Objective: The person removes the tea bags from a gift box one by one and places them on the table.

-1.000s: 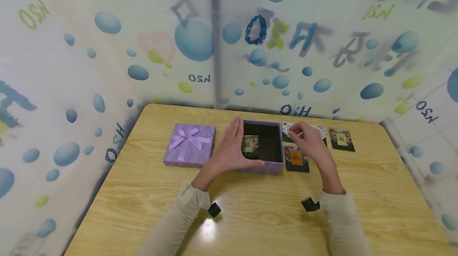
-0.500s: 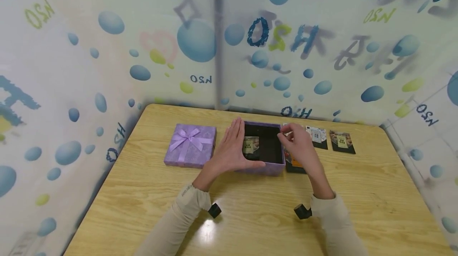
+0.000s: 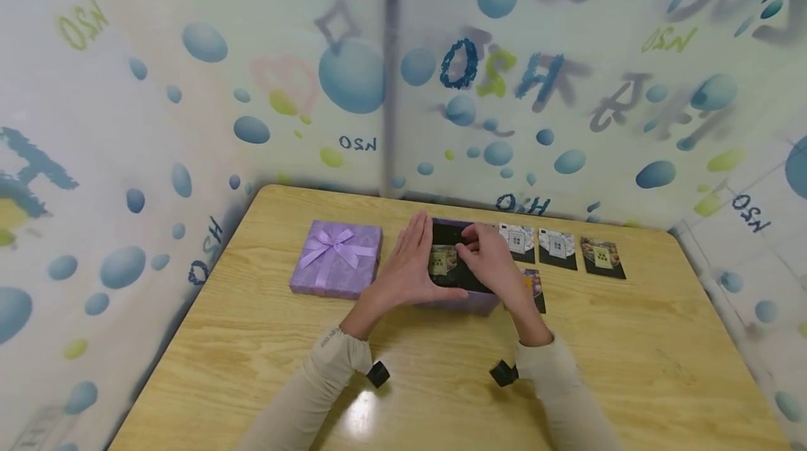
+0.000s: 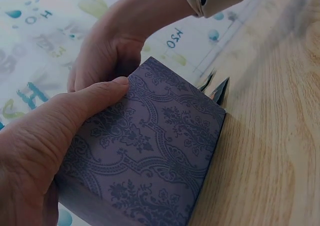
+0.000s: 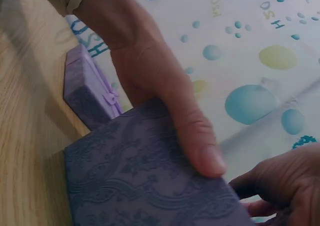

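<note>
A purple patterned gift box (image 3: pixel 463 304) stands lidless on the table, its inside black. Within it, at the left, lies a flat dark packet with a yellowish label (image 3: pixel 443 260). My left hand (image 3: pixel 406 269) rests against the box with its fingers straight along the left side and the thumb at the front rim; the left wrist view shows that thumb (image 4: pixel 102 93) over the patterned front wall. My right hand (image 3: pixel 492 262) reaches over the right side into the box, fingers bent close to the thumb near the packet. I cannot tell whether its fingertips hold anything.
The matching purple lid with a ribbon bow (image 3: pixel 336 257) lies left of the box. Right of it lie white-and-black packets (image 3: pixel 557 248), a dark food-picture packet (image 3: pixel 602 257) and an orange-labelled packet (image 3: pixel 536 288), partly covered by the right wrist. A patterned wall stands behind the table.
My right hand has moved left from above the packets, across the box's right rim and into the box, uncovering the white-and-black packets. The left hand has stayed against the box.
</note>
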Demonstrator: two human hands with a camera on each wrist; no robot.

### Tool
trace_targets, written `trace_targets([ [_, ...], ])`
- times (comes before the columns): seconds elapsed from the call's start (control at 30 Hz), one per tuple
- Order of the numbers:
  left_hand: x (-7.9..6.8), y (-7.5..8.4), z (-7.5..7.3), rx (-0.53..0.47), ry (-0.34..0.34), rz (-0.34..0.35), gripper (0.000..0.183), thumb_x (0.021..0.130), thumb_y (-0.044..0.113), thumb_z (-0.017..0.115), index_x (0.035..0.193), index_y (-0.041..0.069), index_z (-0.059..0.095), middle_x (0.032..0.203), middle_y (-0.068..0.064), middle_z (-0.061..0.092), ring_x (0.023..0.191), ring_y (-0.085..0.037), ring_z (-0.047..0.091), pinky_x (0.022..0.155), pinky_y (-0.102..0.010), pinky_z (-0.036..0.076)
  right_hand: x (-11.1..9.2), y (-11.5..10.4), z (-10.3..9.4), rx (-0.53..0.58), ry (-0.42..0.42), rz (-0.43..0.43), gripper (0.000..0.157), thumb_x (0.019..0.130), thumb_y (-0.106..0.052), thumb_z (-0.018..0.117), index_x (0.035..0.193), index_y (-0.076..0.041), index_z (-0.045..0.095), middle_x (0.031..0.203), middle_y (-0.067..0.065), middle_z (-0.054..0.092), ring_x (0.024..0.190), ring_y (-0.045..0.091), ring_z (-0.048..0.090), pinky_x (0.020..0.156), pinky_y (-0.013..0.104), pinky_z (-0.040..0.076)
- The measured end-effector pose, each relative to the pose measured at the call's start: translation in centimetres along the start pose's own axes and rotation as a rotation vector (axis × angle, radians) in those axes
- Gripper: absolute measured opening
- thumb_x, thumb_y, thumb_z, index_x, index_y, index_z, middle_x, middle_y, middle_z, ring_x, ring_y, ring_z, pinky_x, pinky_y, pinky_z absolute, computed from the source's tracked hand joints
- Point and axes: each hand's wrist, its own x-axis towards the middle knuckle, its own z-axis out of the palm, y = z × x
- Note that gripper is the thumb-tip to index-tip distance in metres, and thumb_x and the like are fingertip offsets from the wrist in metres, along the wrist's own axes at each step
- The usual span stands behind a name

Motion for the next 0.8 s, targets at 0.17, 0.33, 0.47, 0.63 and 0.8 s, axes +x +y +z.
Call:
trace_targets([
  [0.17,0.0,0.0,0.2,0.023,0.004,0.004,0.149,0.072,0.086,0.071,0.163,0.01,-0.019,0.172,-0.005,-0.024,0.159,-0.019,-0.02,0.13,-0.044,0.0,0.8,0.2,1.4,-0.089,-0.046,0.055,0.034,0.101,-0.009,0.067,0.128,0.01,0.06,0.122,0.027,0.062,0.103,0.037,0.07,0.087,0.048,0.06],
  [0.33,0.1,0.0,0.3,0.01,0.009,0.013,0.149,0.072,0.086,0.071,0.162,0.013,-0.022,0.17,-0.002,-0.027,0.158,-0.018,-0.022,0.13,-0.044,-0.002,1.5,0.5,2.3,-0.231,-0.132,0.137,0.037,0.102,-0.016,0.067,0.125,0.013,0.06,0.112,0.027,0.063,0.096,0.038,0.066,0.081,0.049,0.058],
  [0.47,0.2,0.0,0.3,-0.002,0.005,0.006,0.149,0.072,0.087,0.071,0.162,0.015,-0.024,0.17,0.0,-0.029,0.157,-0.015,-0.025,0.129,-0.042,-0.003,1.6,0.5,2.5,-0.311,-0.229,0.194,0.025,0.104,-0.018,0.065,0.097,0.006,0.067,0.083,0.016,0.06,0.079,0.033,0.061,0.067,0.043,0.052],
  [0.63,0.2,-0.1,0.3,-0.006,0.008,-0.004,0.149,0.072,0.086,0.072,0.162,0.016,-0.025,0.17,0.0,-0.029,0.16,-0.02,-0.019,0.13,-0.042,-0.003,1.6,0.6,2.6,-0.318,-0.324,0.187,0.042,0.105,-0.019,0.061,0.064,-0.009,0.056,0.064,0.006,0.046,0.064,0.025,0.05,0.057,0.034,0.041],
  [0.8,0.1,-0.1,0.3,-0.01,-0.002,-0.006,0.149,0.072,0.085,0.072,0.161,0.016,-0.025,0.169,0.001,-0.03,0.159,-0.019,-0.021,0.129,-0.043,-0.003,1.7,0.7,2.7,-0.328,-0.375,0.159,0.046,0.105,-0.021,0.062,0.061,-0.013,0.05,0.071,0.008,0.044,0.066,0.024,0.047,0.056,0.034,0.039],
])
